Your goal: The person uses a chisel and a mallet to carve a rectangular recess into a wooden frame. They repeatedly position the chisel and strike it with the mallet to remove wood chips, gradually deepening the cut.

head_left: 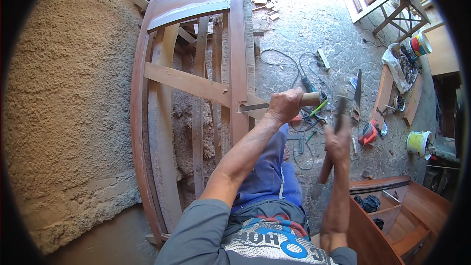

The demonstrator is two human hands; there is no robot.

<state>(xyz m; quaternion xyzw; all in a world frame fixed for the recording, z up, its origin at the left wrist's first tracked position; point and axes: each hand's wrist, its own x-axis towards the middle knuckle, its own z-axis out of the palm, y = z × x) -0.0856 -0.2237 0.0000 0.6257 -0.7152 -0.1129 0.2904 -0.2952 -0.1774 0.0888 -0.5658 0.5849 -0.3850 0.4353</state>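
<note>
My left hand [285,103] is closed round a long chisel [255,107] with a pale wooden handle [310,99]. The blade lies nearly horizontal, its tip at a small cut notch in the reddish wooden door frame [239,68] to my left. A pale crosspiece [185,81] runs across the frame, with rough slats behind it. My right hand [337,142], somewhat blurred, grips a hammer [341,105] by its dark wooden handle, apart from and to the right of the chisel's handle end.
Below are cables, a power tool [307,84], a saw [357,91] and a red tool [369,132]. At right stand paint buckets [414,140], loose boards [381,93] and an open wooden cabinet [402,235]. A panel on a trestle [402,17] is at back right; a sawdust heap [73,93] fills the left.
</note>
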